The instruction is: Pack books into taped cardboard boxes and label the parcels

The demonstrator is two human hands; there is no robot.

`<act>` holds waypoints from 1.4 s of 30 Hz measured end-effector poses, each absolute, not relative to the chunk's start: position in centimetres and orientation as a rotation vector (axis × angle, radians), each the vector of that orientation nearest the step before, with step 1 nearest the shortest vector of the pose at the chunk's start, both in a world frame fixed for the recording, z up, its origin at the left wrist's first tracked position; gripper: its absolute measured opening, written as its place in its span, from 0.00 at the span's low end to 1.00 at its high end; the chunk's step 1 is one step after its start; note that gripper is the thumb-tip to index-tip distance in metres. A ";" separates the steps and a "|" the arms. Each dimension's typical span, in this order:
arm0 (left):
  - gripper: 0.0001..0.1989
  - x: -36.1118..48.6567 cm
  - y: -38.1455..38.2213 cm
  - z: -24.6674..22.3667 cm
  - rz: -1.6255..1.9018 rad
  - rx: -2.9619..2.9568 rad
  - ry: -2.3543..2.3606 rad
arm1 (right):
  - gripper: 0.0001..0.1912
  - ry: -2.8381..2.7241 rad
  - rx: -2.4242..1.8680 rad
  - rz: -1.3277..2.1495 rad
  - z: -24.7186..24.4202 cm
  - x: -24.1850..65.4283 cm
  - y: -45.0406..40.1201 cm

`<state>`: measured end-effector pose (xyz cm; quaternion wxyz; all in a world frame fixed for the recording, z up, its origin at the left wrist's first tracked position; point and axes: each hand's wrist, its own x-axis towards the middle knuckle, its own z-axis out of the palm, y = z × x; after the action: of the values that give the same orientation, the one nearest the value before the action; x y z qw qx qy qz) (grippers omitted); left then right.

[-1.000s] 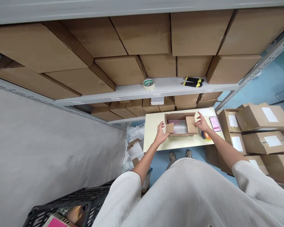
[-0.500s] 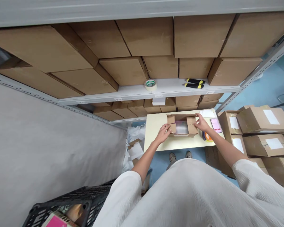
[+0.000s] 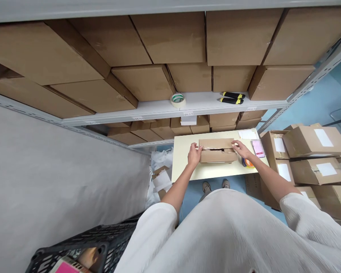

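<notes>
A small cardboard box rests on the cream tabletop, its two long flaps folded inward. A narrow, uneven gap runs between the flaps, and the contents are hardly visible. At the box's left end, my left hand grips the side, with fingertips at the flap edge. My right hand is closed on the upper right corner, fingers pinching the flap there. Close below my right wrist lie rolls of coloured tape. A phone with a pink screen is just to the right of that forearm.
Shelves of cardboard boxes rise behind the table. A tape roll and two black-and-yellow utility knives lie on the shelf edge. Labelled cartons are stacked at right. A black crate stands lower left; white paper lies at the table's back.
The box's long flaps have come down over the short inner flaps and cover most of the opening. My left hand has shifted slightly up to the box's left end.
</notes>
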<state>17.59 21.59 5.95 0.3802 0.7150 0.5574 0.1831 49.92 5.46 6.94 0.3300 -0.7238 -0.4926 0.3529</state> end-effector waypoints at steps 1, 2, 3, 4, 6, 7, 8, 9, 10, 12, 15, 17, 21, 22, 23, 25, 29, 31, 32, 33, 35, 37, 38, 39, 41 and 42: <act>0.17 17.7 21.7 5.7 0.449 1.869 1.427 | 0.24 -1.257 -1.898 0.968 6.8 49.6 5.3; 0.17 17.8 21.8 5.4 0.427 1.917 1.423 | 0.27 -1.239 -1.904 0.994 6.6 49.4 5.2; 0.17 17.8 21.9 5.0 0.404 1.964 1.414 | 0.30 -1.234 -1.916 0.994 6.5 49.1 5.2; 0.18 17.8 22.0 4.7 0.386 2.002 1.405 | 0.32 -1.239 -1.932 0.975 6.3 48.8 5.1; 0.19 17.5 21.9 3.9 0.384 2.039 1.393 | 0.33 -1.254 -1.959 0.920 6.1 48.3 5.2; 0.20 17.2 21.9 3.5 0.404 2.041 1.386 | 0.32 -1.257 -1.964 0.901 6.0 48.0 5.3; 0.21 16.9 21.8 3.2 0.434 2.041 1.373 | 0.32 -1.258 -1.961 0.895 5.9 47.7 5.5; 0.23 16.5 21.8 2.9 0.469 2.046 1.355 | 0.32 -1.259 -1.950 0.897 5.8 47.3 5.8; 0.24 16.0 21.9 2.7 0.503 2.061 1.331 | 0.32 -1.261 -1.934 0.902 5.6 47.0 6.1; 0.26 14.9 22.0 2.4 0.557 2.104 1.290 | 0.32 -1.269 -1.901 0.901 5.3 46.0 7.1; 0.26 13.3 22.2 2.4 0.581 2.136 1.287 | 0.32 -1.289 -1.866 0.881 4.7 44.7 8.8; 0.27 12.5 22.2 2.3 0.557 2.139 1.303 | 0.32 -1.297 -1.857 0.873 4.5 44.1 9.8; 0.32 12.0 21.2 1.8 0.494 2.177 1.304 | 0.33 -1.320 -1.847 0.850 4.0 43.8 10.7; 0.33 12.0 20.9 1.6 0.491 2.189 1.307 | 0.34 -1.329 -1.842 0.848 3.9 43.8 10.7; 0.33 12.0 20.5 1.5 0.492 2.199 1.314 | 0.34 -1.337 -1.837 0.843 3.8 43.8 10.5; 0.33 12.1 20.1 1.2 0.499 2.209 1.337 | 0.34 -1.340 -1.842 0.816 3.6 44.0 9.8; 0.32 12.6 19.9 1.0 0.508 2.198 1.384 | 0.29 -1.279 -1.979 0.676 3.1 45.1 6.6; 0.32 13.1 20.2 1.1 0.514 2.199 1.380 | 0.25 -1.232 -2.129 0.593 2.8 46.3 4.2; 0.32 13.4 20.3 1.2 0.518 2.200 1.374 | 0.23 -1.202 -2.224 0.560 2.6 47.0 2.9; 0.31 13.8 20.3 1.3 0.522 2.199 1.366 | 0.21 -1.170 -2.329 0.536 2.4 47.8 1.6; 0.31 14.6 20.4 1.5 0.533 2.188 1.361 | 0.20 -1.097 -2.542 0.540 2.0 49.1 -0.8; 0.31 15.3 20.4 1.6 0.542 2.167 1.375 | 0.20 -1.039 -2.694 0.588 1.5 50.0 -2.6; 0.31 15.5 20.3 1.6 0.544 2.155 1.385 | 0.20 -1.017 -2.741 0.617 1.3 50.2 -3.2; 0.31 15.7 20.3 1.6 0.545 2.144 1.395 | 0.21 -1.001 -2.772 0.643 1.1 50.4 -3.6; 0.32 15.9 20.2 1.6 0.543 2.129 1.406 | 0.24 -0.971 -2.810 0.683 0.5 50.4 -4.0; 0.32 16.0 20.1 1.6 0.541 2.125 1.407 | 0.25 -0.956 -2.823 0.699 0.2 50.4 -4.0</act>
<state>15.95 20.14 1.61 0.2647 0.7865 0.5208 0.2003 50.35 -4.05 0.23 0.0398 -0.9214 -0.3121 0.2282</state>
